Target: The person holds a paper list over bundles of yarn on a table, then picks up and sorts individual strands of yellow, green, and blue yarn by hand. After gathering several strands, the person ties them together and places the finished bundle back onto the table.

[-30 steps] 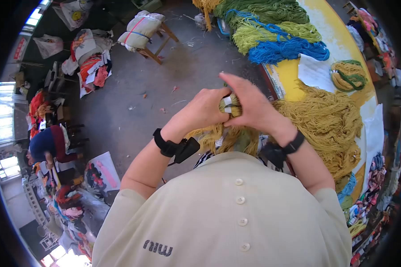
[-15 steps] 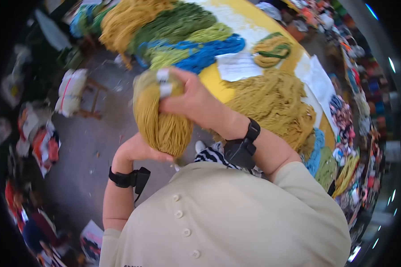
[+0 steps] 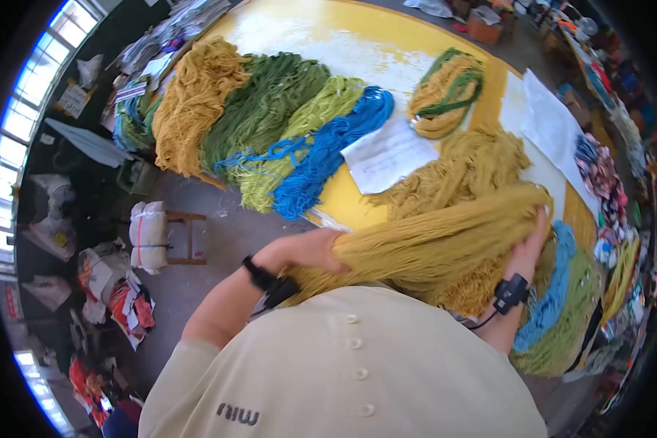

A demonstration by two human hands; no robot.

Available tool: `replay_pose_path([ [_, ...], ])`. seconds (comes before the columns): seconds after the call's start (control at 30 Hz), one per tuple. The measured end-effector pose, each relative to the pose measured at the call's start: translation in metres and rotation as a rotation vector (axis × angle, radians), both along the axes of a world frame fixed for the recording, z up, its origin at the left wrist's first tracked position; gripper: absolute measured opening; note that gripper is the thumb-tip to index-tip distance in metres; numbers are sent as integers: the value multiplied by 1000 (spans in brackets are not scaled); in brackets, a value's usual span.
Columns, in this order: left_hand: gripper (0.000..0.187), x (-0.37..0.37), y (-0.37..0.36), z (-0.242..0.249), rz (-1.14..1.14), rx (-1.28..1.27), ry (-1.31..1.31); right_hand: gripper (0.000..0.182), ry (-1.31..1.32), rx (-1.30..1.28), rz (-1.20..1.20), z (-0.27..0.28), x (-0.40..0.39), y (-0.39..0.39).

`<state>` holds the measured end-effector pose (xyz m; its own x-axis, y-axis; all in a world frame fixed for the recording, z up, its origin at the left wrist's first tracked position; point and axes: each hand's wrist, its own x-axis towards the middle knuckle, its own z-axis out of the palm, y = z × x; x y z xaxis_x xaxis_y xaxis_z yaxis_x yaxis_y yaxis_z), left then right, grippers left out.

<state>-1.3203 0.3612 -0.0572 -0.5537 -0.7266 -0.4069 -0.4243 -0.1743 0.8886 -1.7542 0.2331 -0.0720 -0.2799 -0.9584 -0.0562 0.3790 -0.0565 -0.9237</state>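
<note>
A long hank of mustard-yellow yarn (image 3: pixel 438 233) stretches across in front of my body. My left hand (image 3: pixel 317 250) grips its left part, fingers partly hidden by the strands, and loose yarn hangs below that wrist. At the far right end my right hand (image 3: pixel 531 237) holds the hank, its fingers partly covered by yarn. Beneath and behind it lies a heap of similar mustard yarn (image 3: pixel 482 160) on the yellow table (image 3: pixel 445 29). A sheet of paper with writing (image 3: pixel 390 157) touches that heap.
Ochre (image 3: pixel 197 102), dark green (image 3: pixel 266 109), lime (image 3: pixel 325 106) and blue yarn (image 3: pixel 336 150) lie at the table's left. Behind the paper sits a yellow-and-green twisted hank (image 3: pixel 447 95). Light blue yarn (image 3: pixel 547 292) hangs at right. A stool (image 3: pixel 190 237) and white bundle (image 3: pixel 148 235) stand left.
The compact, folded mustard bundle with a white label is now a long hank spread between my hands, over the heap. My hands have moved apart and to the right.
</note>
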Motion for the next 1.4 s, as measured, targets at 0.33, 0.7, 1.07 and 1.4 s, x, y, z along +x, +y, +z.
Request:
replay_pose_path([
  [0.33,56,9,-158,-141,86,-419,-243,55,-28,605,-200,-177,-167,-18],
  [0.7,80,246,-229,-105,268,-782,-1090,54,1275,314,-575,-122,-68,48],
  [1.07,112,317,-252,-139,254,-261,-1185,27,1392,129,173,-71,269,-206],
  [1.4,115,305,-265,-145,231,-196,-1252,41,1906,317,176,-180,256,-302],
])
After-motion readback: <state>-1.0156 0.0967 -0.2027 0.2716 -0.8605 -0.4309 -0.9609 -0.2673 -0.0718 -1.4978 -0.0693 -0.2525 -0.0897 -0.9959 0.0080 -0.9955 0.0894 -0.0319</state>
